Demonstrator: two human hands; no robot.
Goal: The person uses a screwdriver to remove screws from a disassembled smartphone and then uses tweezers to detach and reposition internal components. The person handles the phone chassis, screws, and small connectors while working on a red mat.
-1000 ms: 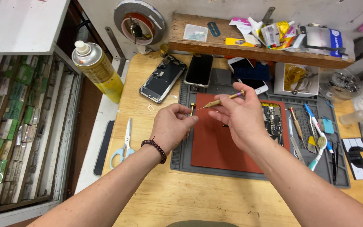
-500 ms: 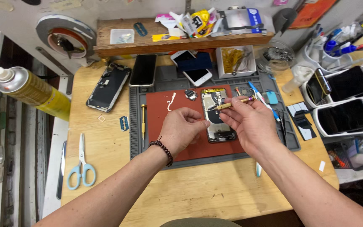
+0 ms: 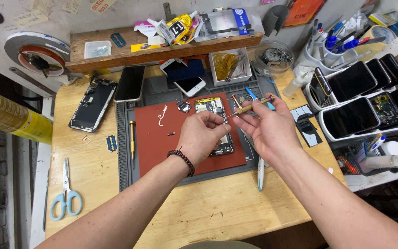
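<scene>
Two hands over the red mat (image 3: 153, 147), both busy with one gold-handled precision screwdriver (image 3: 253, 105). Right hand (image 3: 266, 131) holds the handle in a narrow pinch of thumb and fingers, shaft slanting down-left. Left hand (image 3: 202, 137) has fingertips pinched shut at the driver's tip end; whether they grip the tip or a tiny part there, can't tell. Beaded bracelet (image 3: 183, 160) on the left wrist.

One opened phone (image 3: 215, 121), board exposed, lies on the mat directly under the left fingers, partly hidden by them. One second yellow screwdriver (image 3: 132, 140) lies on the grey work mat (image 3: 124, 177), well left of the left fingers.

Beyond the fingertips: one dark phone face-up (image 3: 130, 82), one stripped phone frame (image 3: 92, 104) beside it, two more phones stacked (image 3: 185, 76) under the wooden shelf (image 3: 116, 48). One box of rubber bands (image 3: 228, 66).

Right of the right hand: rack of phones (image 3: 355, 99), about six, count unsure.

Far left: one pair of blue-handled scissors (image 3: 66, 192), one yellow spray can (image 3: 10, 117), one tape roll (image 3: 35, 53). One white pen (image 3: 260, 171) below the right wrist.
</scene>
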